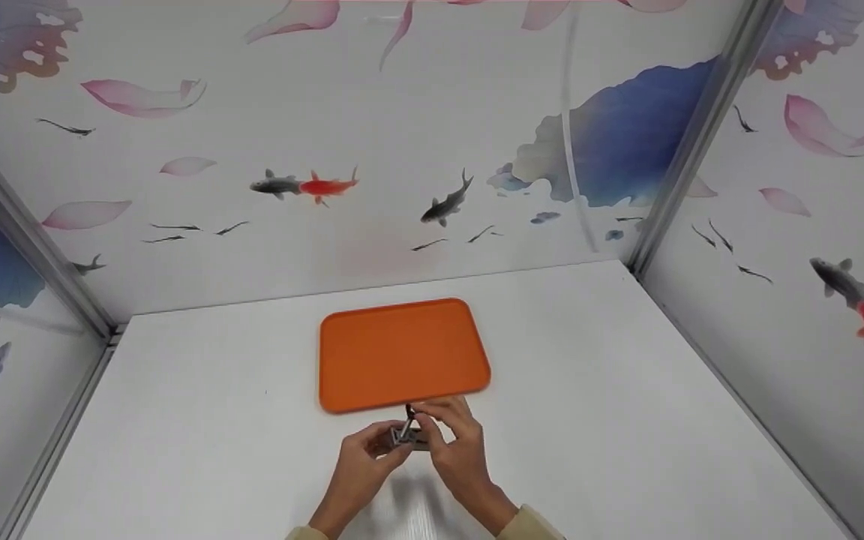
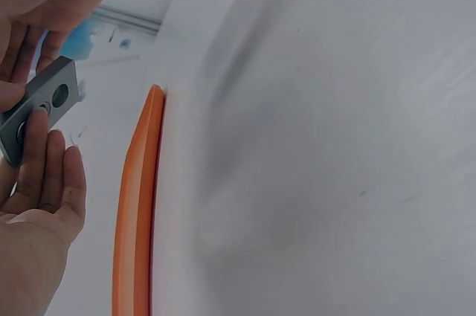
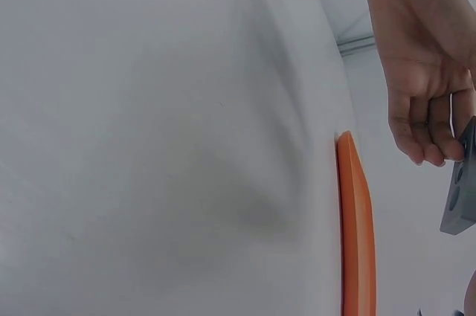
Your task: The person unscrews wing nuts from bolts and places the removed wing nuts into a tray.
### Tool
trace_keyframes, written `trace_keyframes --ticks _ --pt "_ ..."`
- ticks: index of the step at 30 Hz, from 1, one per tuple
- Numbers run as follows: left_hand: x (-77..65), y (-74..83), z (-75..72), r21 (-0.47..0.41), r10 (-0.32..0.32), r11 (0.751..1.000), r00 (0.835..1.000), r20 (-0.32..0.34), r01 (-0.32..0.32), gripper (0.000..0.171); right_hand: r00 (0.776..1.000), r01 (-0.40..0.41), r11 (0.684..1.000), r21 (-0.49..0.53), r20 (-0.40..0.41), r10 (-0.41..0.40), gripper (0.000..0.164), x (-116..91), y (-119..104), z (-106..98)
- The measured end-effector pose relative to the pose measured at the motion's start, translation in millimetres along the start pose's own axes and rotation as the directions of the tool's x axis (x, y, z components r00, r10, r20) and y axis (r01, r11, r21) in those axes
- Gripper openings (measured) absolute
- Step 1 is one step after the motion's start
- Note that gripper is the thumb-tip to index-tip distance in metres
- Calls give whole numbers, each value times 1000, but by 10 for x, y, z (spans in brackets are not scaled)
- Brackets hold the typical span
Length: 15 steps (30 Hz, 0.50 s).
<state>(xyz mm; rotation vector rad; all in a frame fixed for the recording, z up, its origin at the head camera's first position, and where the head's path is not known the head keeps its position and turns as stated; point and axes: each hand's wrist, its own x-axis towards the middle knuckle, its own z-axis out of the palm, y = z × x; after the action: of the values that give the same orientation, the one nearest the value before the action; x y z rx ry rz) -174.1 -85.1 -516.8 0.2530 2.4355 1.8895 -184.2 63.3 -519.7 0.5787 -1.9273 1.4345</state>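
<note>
Above the table near its front edge, my left hand (image 1: 363, 459) grips a small grey metal block (image 1: 420, 441). The block shows round holes along its face in the left wrist view, where a left fingertip lies over part of it. A thin silver rod (image 1: 406, 427) with a dark upper end stands up at a tilt from the block. My right hand (image 1: 462, 451) pinches the rod near its dark end with thumb and forefinger. In the right wrist view, the left hand (image 3: 428, 63) shows beside the block (image 3: 462, 186); the rod is hidden there.
An orange tray (image 1: 406, 356) lies flat on the white table (image 1: 589, 420), just beyond the hands. Walls (image 1: 372, 247) printed with fish and petals enclose the table at the back and both sides, with metal posts (image 1: 691, 157) at the corners.
</note>
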Motion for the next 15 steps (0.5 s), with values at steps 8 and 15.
trace_keyframes --ticks 8,15 --pt "9 17 9 16 -11 1000 1000 -4 11 34 1000 -31 999 -12 6 31 17 6 43 -14" --pt "8 21 20 22 -13 1000 1000 8 13 35 1000 -1 997 -78 7 2 19 -33 359 -11"
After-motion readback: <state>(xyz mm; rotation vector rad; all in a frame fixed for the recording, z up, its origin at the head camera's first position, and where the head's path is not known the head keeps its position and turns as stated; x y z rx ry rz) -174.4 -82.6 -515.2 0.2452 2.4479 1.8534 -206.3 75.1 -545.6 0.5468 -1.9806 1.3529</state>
